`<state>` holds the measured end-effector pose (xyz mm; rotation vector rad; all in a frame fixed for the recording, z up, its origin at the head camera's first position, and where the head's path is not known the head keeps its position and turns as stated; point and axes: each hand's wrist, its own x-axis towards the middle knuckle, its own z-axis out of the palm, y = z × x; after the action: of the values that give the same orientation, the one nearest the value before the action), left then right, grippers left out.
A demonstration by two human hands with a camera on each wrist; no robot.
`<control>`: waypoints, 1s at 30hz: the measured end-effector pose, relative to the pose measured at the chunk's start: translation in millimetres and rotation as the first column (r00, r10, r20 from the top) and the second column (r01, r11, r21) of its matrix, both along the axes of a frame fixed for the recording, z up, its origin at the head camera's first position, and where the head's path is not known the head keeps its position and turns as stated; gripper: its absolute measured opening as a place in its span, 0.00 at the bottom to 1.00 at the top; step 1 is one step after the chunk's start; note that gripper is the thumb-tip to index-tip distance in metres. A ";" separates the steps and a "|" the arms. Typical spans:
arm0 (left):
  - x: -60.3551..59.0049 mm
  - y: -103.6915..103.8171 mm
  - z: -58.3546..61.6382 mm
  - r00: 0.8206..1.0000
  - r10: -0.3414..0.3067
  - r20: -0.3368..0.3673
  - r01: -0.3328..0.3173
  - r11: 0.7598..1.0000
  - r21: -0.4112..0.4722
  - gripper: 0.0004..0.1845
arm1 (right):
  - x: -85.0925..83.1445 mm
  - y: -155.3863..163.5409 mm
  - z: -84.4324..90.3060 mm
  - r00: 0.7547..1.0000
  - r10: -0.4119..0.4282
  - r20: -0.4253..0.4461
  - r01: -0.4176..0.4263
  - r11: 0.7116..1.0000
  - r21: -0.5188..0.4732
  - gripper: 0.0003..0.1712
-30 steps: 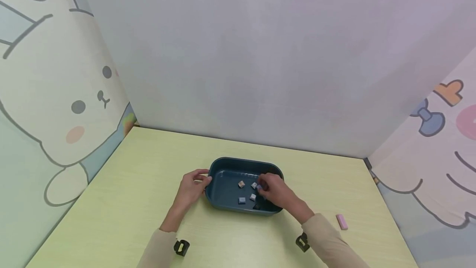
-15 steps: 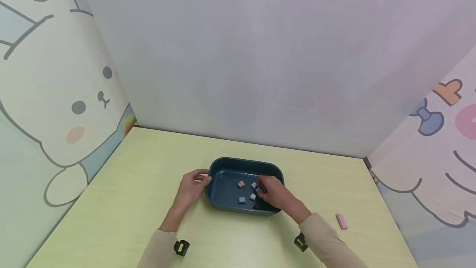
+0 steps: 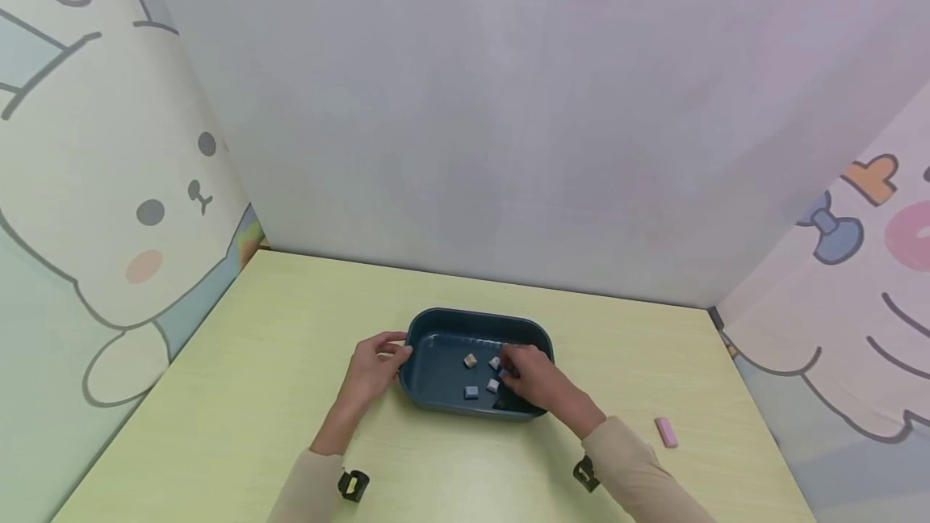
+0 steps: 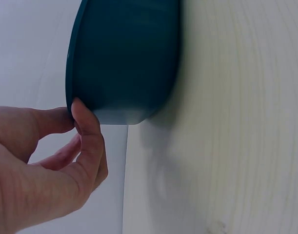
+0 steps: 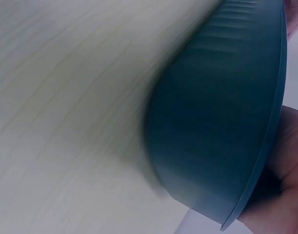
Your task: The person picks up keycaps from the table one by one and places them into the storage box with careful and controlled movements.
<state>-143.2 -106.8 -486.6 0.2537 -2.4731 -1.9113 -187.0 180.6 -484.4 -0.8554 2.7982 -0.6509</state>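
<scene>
— Any writing, brand or number to read here?
— None. The dark blue tray (image 3: 436,398) bears no label on its wall, and the small blocks (image 3: 471,360) inside it are too small to tell.
— And the wall panels (image 3: 109,208)?
— Only cartoon drawings, no letters or digits.

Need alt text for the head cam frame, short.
A person's right hand reaches into a dark teal tray among small blocks, while the left hand touches the tray's left rim. The tray sits on a pale yellow-green table; a pink eraser-like piece lies apart to the right.
</scene>
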 end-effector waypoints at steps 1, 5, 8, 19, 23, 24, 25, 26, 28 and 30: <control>0.2 -0.1 0.0 1.000 0.000 0.000 0.000 1.000 -0.001 0.16 | -0.2 0.0 0.2 1.000 -0.001 0.001 0.001 1.000 0.001 0.08; 0.3 -0.1 -0.1 1.000 0.000 -0.001 0.000 1.000 -0.007 0.16 | -0.3 0.4 2.3 1.000 0.000 -0.003 0.000 1.000 0.003 0.07; -0.2 -0.2 -0.9 1.000 0.001 -0.001 -0.001 1.000 -0.007 0.16 | 0.4 1.3 4.2 1.000 0.002 -0.012 -0.002 1.000 -0.007 0.07; 0.6 -1.2 -0.2 1.000 0.003 -0.001 -0.003 1.000 -0.023 0.16 | 3.3 5.2 11.0 0.997 -0.040 -0.066 0.039 0.999 -0.014 0.10; 0.8 -1.6 0.3 1.000 0.001 -0.006 -0.001 1.000 -0.020 0.16 | 4.5 7.5 14.4 0.996 -0.058 -0.067 0.055 0.997 -0.047 0.11; 0.9 -1.6 0.4 1.000 0.000 -0.006 -0.001 1.000 -0.022 0.16 | 5.0 8.2 15.3 0.996 -0.062 -0.070 0.058 0.997 -0.052 0.11; 0.7 -1.5 0.4 1.000 0.001 -0.007 -0.001 1.000 -0.023 0.16 | 5.4 8.9 15.8 0.995 -0.066 -0.075 0.062 0.997 -0.054 0.11; 0.7 -1.6 0.4 1.000 0.000 -0.007 0.000 1.000 -0.024 0.16 | 5.8 9.7 16.4 0.994 -0.069 -0.082 0.064 0.996 -0.055 0.11; 0.6 -1.6 0.3 1.000 0.000 -0.005 0.000 1.000 -0.026 0.16 | 6.6 11.4 17.6 0.993 -0.074 -0.097 0.068 0.996 -0.061 0.10; 0.4 -1.6 -0.3 1.000 0.001 -0.002 -0.001 1.000 -0.029 0.16 | 7.5 13.1 19.1 0.991 -0.074 -0.110 0.066 0.995 -0.079 0.10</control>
<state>-142.8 -108.4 -486.9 0.2535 -2.4964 -1.8734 -179.6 193.7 -465.3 -0.8357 2.9339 -0.7446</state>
